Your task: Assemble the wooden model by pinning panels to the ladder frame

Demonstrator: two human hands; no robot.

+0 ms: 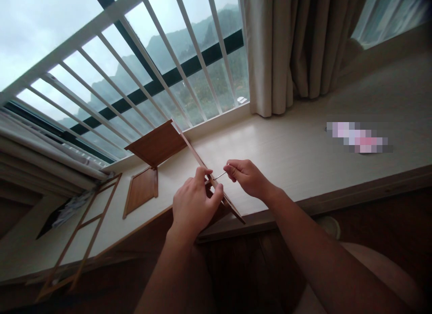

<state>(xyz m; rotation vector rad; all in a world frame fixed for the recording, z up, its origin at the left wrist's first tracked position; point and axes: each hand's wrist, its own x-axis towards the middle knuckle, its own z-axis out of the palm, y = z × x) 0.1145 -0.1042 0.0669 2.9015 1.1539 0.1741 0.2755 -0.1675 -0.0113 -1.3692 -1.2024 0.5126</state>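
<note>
My left hand (pixel 194 201) is closed around the edge of a brown wooden panel assembly (pixel 194 149), thumb on the near side and fingers on the far side. In my right hand (pixel 248 176), a thin metal hex key (pixel 220 175) is pinched between thumb and fingers. The key's far end meets the panel's edge between the left thumb and index finger; the exact contact point is too small to make out. Another brown panel (pixel 157 145) stands tilted behind the left hand, at an angle to the held one. Its lower parts are partly hidden by my left hand and forearm.
A pale window ledge (pixel 280 147) runs beneath the white-barred window (pixel 182 48). A small wooden panel (pixel 140 192) and a ladder-like wooden frame (pixel 91 219) lie at the left. Beige curtains (pixel 270 52) hang behind; a blurred pink-and-white item (pixel 357 136) rests at the right.
</note>
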